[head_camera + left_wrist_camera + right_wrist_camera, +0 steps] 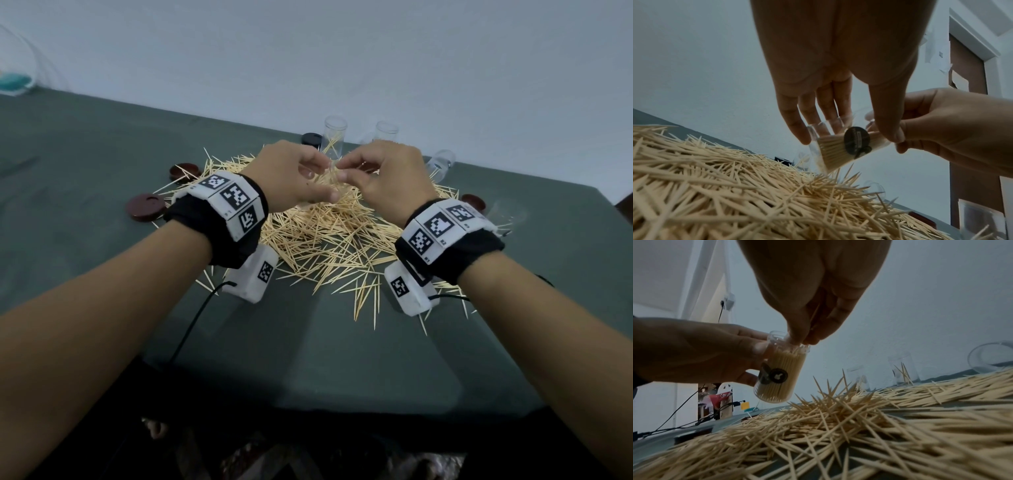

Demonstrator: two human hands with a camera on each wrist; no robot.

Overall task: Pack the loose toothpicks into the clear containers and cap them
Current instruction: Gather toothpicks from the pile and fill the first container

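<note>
Right wrist view, left hand (694,352) gripping full container (779,369), right hand (813,293) pinching toothpicks at its mouth.

Dim, flat, bluish light throughout, soft arm shadows on the surface (342,359) in head view, heavy wide-angle bending at edges, both wrist views backlit so palms go dark, nearest toothpicks (941,451) smeared out of focus.

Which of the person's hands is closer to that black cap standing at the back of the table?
Left. The left hand is just in front of the black cap; the right hand is farther off to its right.
</note>
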